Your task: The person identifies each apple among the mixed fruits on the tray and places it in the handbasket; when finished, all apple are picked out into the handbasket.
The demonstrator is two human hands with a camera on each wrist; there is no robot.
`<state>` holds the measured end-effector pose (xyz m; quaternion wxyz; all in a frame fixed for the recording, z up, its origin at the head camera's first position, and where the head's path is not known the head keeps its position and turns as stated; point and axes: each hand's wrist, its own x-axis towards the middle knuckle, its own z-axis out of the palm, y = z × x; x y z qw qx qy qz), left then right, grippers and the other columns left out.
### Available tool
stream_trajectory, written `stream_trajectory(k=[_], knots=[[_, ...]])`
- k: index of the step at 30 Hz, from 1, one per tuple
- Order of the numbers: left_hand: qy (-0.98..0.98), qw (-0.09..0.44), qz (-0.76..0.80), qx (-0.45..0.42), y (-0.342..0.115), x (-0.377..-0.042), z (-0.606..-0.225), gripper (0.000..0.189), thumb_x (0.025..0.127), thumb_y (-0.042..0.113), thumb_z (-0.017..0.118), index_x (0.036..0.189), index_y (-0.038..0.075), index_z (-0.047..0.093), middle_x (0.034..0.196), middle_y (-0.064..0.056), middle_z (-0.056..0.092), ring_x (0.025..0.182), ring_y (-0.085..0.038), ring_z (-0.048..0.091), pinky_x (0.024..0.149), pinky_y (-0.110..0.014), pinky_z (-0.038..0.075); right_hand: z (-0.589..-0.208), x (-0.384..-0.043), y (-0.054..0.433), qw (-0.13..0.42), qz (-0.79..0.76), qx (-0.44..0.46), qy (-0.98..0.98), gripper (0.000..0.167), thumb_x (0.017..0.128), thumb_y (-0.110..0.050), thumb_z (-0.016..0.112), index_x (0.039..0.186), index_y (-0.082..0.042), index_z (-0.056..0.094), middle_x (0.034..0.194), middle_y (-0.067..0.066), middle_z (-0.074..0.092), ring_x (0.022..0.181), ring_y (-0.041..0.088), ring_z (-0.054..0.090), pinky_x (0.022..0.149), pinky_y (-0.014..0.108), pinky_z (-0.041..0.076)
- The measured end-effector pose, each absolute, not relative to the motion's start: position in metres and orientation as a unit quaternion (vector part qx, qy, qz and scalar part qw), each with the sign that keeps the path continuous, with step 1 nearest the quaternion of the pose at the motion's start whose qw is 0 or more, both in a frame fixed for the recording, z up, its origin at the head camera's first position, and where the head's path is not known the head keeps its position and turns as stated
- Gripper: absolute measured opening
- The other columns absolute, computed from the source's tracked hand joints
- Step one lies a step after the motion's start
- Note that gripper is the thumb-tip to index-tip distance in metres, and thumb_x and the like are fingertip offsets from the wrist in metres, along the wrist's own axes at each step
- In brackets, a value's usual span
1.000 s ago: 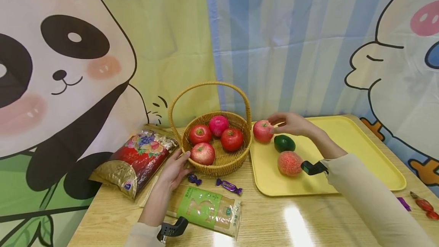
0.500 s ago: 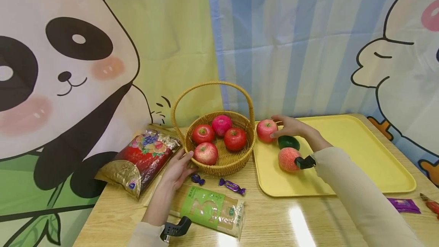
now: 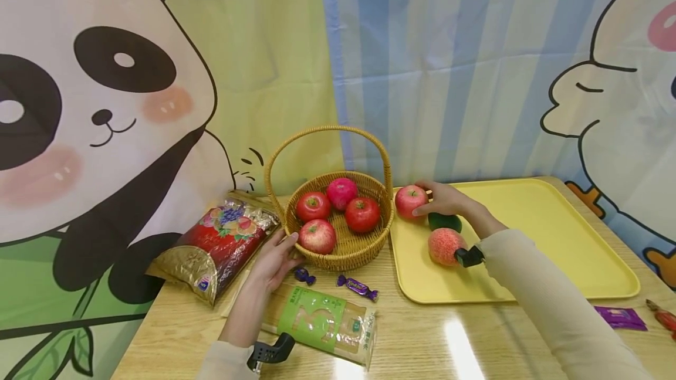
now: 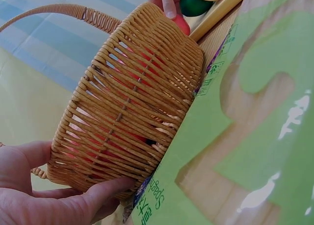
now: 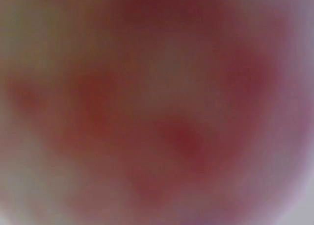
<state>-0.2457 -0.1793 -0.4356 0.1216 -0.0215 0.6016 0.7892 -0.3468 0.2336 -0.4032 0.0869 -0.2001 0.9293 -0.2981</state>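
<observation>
A wicker basket (image 3: pixel 338 254) with a tall handle holds several red and pink fruits, among them a streaked apple (image 3: pixel 317 236) near its front left. My left hand (image 3: pixel 273 263) grips the basket's left side; in the left wrist view the fingers of this hand (image 4: pixel 59 200) lie against the weave and rim. On the yellow tray (image 3: pixel 538 239), my right hand (image 3: pixel 446 199) holds a pinkish-red apple (image 3: pixel 411 202) between thumb and fingers. Below that hand lie a dark green fruit (image 3: pixel 445 223), partly covered, and a rough peach (image 3: pixel 445 246). The right wrist view is only a reddish blur.
A red and gold bag (image 3: pixel 219 245) lies left of the basket. In front are a green-labelled spaghetti pack (image 3: pixel 322 321) and two purple wrapped candies, one the longer candy (image 3: pixel 358 287). A purple packet (image 3: pixel 620 318) lies by the tray's right front. A printed curtain (image 3: pixel 422 75) stands behind.
My right hand has moved in onto the apple, and its thumb and fingers have closed round it. The left hand stays at the basket. The head view has shifted slightly.
</observation>
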Motion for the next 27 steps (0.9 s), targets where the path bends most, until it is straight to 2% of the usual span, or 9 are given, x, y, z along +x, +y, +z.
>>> stream_trajectory(k=[7,15,22,27], knots=[[0.602,0.122,0.789,-0.022,-0.179,-0.246,-0.436,0.064,0.104,0.014,0.043,0.156,0.007,0.008,0.159,-0.022,0.021,0.146,-0.036,0.024,0.114,-0.055,0.033,-0.397,-0.343,0.236,0.08,-0.294,-0.214,0.928,0.077,0.082,-0.031,0.077,0.142,0.002,0.042,0.14,0.027,0.048,0.123,0.047,0.052,0.102,0.054,0.047],[0.601,0.118,0.79,-0.029,-0.18,-0.245,-0.436,0.062,0.104,0.014,0.043,0.156,0.008,0.01,0.158,-0.022,0.023,0.146,-0.036,0.025,0.113,-0.057,0.034,-0.365,-0.328,0.23,0.077,-0.302,-0.228,0.923,0.077,0.079,-0.031,0.079,0.142,-0.004,0.044,0.137,0.021,0.054,0.124,0.042,0.054,0.097,0.051,0.051],[0.6,0.126,0.79,-0.021,-0.179,-0.246,-0.435,0.062,0.105,0.013,0.04,0.156,0.007,0.007,0.159,-0.022,0.021,0.147,-0.036,0.023,0.114,-0.057,0.031,-0.339,-0.307,0.23,0.109,-0.333,-0.255,0.901,0.075,0.079,-0.029,0.08,0.142,-0.007,0.045,0.136,0.014,0.056,0.124,0.036,0.056,0.097,0.044,0.054],[0.596,0.129,0.792,-0.02,-0.179,-0.246,-0.433,0.061,0.105,0.013,0.038,0.156,0.005,0.005,0.159,-0.022,0.019,0.147,-0.036,0.021,0.115,-0.058,0.029,-0.327,-0.29,0.209,0.128,-0.364,-0.293,0.875,0.076,0.078,-0.028,0.082,0.142,-0.009,0.046,0.137,0.01,0.054,0.123,0.031,0.056,0.099,0.039,0.054]])
